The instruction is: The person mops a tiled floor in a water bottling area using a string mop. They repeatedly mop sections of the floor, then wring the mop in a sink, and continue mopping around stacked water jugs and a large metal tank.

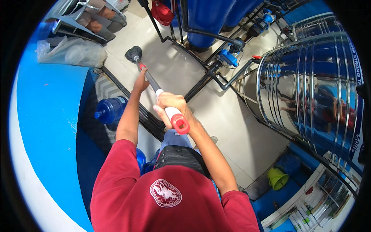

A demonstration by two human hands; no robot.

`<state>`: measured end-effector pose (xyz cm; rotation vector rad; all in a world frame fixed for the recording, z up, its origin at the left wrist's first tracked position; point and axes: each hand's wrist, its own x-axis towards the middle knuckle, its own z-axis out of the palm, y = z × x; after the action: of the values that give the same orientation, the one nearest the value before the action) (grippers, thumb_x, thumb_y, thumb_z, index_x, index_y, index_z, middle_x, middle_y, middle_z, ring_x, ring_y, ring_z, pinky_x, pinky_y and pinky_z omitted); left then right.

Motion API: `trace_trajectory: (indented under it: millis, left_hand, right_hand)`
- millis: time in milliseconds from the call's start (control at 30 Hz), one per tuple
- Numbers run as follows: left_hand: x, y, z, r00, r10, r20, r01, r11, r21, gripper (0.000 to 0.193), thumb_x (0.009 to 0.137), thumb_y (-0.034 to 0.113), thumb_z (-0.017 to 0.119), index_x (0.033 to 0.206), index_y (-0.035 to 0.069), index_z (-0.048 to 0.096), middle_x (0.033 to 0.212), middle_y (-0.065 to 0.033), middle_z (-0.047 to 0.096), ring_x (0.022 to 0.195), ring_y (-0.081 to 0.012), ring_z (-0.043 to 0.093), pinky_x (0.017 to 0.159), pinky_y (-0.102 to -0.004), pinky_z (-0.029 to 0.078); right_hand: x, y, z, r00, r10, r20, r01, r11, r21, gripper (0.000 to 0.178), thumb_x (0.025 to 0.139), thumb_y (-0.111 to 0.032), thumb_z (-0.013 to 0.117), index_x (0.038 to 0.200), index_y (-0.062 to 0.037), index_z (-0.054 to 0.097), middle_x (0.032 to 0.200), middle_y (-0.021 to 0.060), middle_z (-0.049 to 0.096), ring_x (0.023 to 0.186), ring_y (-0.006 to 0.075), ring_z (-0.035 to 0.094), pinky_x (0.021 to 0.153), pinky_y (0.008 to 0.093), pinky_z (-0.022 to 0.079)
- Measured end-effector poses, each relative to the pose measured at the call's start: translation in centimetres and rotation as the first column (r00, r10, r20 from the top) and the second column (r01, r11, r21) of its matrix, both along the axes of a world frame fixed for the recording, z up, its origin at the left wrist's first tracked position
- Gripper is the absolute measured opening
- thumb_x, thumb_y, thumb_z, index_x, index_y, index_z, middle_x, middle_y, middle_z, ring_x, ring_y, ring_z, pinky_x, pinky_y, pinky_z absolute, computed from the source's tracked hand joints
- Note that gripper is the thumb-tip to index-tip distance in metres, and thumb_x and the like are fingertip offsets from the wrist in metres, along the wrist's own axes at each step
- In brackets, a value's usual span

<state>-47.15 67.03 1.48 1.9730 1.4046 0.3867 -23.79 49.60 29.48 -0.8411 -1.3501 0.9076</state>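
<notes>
A mop (154, 83) slants away from my body, its dark grey head (133, 53) resting on the light floor tiles. My right hand (172, 102) is wrapped round the white upper part of the handle, just beyond the red looped end (180, 124). Farther down the pole, close to a red collar, my left hand (141, 80) closes round it; its fingers are partly hidden. Beside my left forearm a blue water jug (110, 110) lies on its side on a patterned grey surface.
Black pipes (195, 87) run low across the floor, joined to a blue pump (228, 58). Tall blue tanks (208, 21) stand ahead, a shiny steel tank (301, 91) at the right. A blue counter (50, 116) curves along the left. A green bucket (277, 178) sits at lower right.
</notes>
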Motion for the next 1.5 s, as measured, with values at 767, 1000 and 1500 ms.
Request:
trace_trajectory:
  millis: [767,1000,1500]
  left_hand:
    - [21.8,-13.6,-0.3,0.869,-0.494,-0.025,0.487,0.864,-0.128,0.026,0.085,0.035,0.055,0.086,0.010,0.062,0.095,-0.0086,0.064,0.092,-0.0333,0.063,0.075,-0.0458,0.050]
    - [24.1,-11.3,-3.4,0.943,-0.307,0.127,0.325,0.932,-0.162,0.028,0.081,0.041,0.063,0.097,0.018,0.062,0.099,-0.0089,0.065,0.094,-0.0342,0.063,0.079,-0.0471,0.050]
    - [15.9,-17.0,2.1,0.898,-0.422,-0.126,0.358,0.866,-0.350,0.030,0.072,0.026,0.060,0.098,0.015,0.070,0.093,-0.0171,0.069,0.091,-0.0358,0.066,0.083,-0.0445,0.051]
  right_hand:
    - [5.0,-11.1,20.3,0.990,0.082,0.119,-0.058,0.980,-0.193,0.030,0.067,0.007,0.065,0.054,-0.0034,0.041,0.057,0.0101,0.045,0.048,0.0267,0.047,0.049,0.0368,0.043]
    - [1.0,-9.7,16.8,0.935,0.034,0.354,0.007,0.994,-0.112,0.030,0.068,0.001,0.067,0.050,-0.0021,0.042,0.053,0.0075,0.045,0.045,0.0254,0.048,0.048,0.0354,0.045]
    - [9.6,-9.0,18.4,0.978,-0.183,-0.101,0.187,0.982,0.031,0.023,0.078,-0.004,0.056,0.061,-0.0075,0.041,0.043,0.0012,0.043,0.032,0.0134,0.039,0.036,0.0282,0.039]
